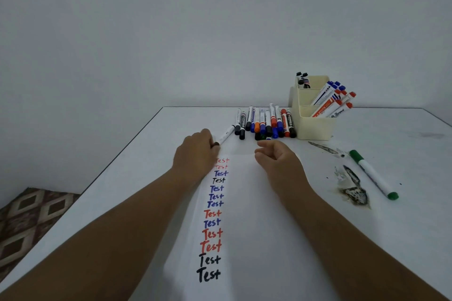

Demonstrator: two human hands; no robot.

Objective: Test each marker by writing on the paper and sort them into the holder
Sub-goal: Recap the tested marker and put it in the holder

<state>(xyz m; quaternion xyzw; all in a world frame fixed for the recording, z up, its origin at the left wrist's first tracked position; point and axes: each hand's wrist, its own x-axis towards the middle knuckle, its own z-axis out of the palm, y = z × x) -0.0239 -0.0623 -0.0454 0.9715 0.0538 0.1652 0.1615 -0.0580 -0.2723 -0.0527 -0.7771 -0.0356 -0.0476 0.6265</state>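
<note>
1. A white marker (226, 135) lies just left of centre frame, its dark tip pinched in the fingers of the left hand (195, 151), over the top of the paper (244, 215).
2. The right hand (276, 157) hovers beside it with its fingers loosely curled, holding nothing.
3. A column of "Test" words (212, 217) in red, blue and black runs down the paper.
4. A row of markers (265, 123) lies above the hands, touching the cream holder (313, 124), which holds sorted markers at right.
5. A green marker (373, 175) lies on the table (403, 134) at far right, beside dark smudges (354, 190).
</note>
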